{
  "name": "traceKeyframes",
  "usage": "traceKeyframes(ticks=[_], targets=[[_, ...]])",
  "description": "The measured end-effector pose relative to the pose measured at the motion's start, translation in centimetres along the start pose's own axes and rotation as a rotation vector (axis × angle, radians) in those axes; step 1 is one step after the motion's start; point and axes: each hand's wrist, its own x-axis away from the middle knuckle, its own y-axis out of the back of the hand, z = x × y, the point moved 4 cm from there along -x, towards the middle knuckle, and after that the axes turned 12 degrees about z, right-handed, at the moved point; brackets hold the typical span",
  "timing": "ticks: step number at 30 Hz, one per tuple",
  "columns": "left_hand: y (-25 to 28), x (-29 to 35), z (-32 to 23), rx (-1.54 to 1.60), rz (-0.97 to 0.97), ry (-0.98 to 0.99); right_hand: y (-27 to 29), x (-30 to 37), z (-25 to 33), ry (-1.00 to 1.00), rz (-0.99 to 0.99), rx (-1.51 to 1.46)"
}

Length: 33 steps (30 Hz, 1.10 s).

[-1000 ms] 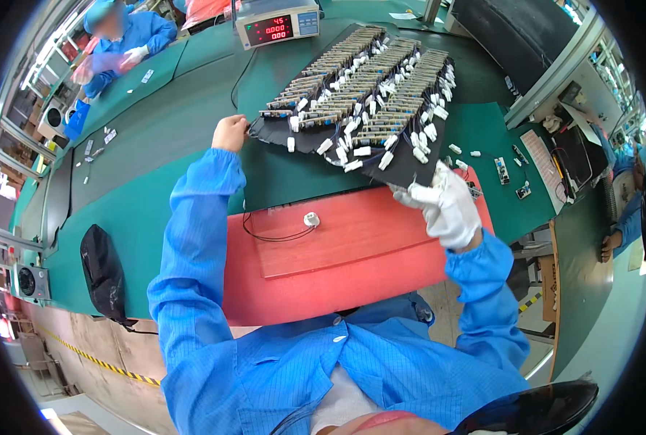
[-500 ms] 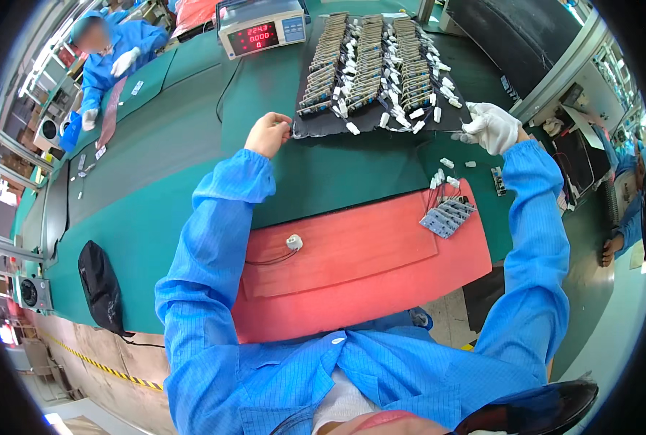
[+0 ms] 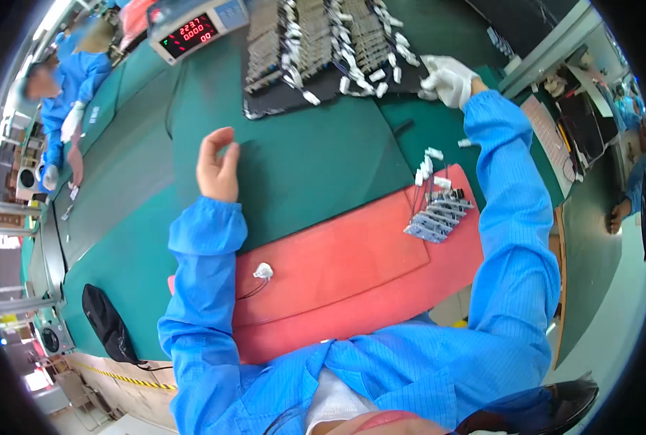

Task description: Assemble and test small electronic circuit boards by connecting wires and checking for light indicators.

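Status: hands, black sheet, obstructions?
Bare left hand open, empty. White-gloved right hand at near right corner of flat black sheet, grip unclear. Sheet loaded with narrow circuit boards. Pale boxy digital instrument close left.

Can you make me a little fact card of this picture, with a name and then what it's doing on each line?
Left hand: bare, holding nothing, over the green mat
Right hand: white glove, seems to pinch the near right corner of the black sheet
On the sheet: rows of boards with white connectors
On the red pad: a small cluster of boards at right, a white round part with dark wires at left
Behind, left: a box with red lit digits
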Motion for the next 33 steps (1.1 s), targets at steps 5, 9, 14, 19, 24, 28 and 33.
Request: traceKeyframes(ticks=[5,9,14,19,24,28,33], targets=[[0.0,0.3,-0.8,-0.05,-0.005,0.029,-2.4,3.9,3.6,0.014,-0.389,0.217],[-0.1,0.0,-1.1,-0.036,0.009,0.0,-5.3,11.0,7.3,0.139,-0.448,0.718],[0.4,-0.3,-0.4,-0.013,-0.033,-0.044,-15.1,18.0,4.7,0.291,-0.251,0.911],[2.6,-1.2,-4.1,0.142,-0.134,-0.125,-20.8,18.2,0.4,0.295,-0.417,1.374],[4.7,3.7,-6.5,0.098,-0.096,-0.157,-20.9,16.8,1.4,0.163,-0.382,1.131],[7.0,8.6,-3.8,-0.019,-0.11,-0.109,-20.0,17.5,-0.4,0.11,-0.583,1.167],[7.5,10.5,-3.3,0.001,-0.104,-0.047,-20.2,15.6,1.0,0.279,-0.657,0.769]])
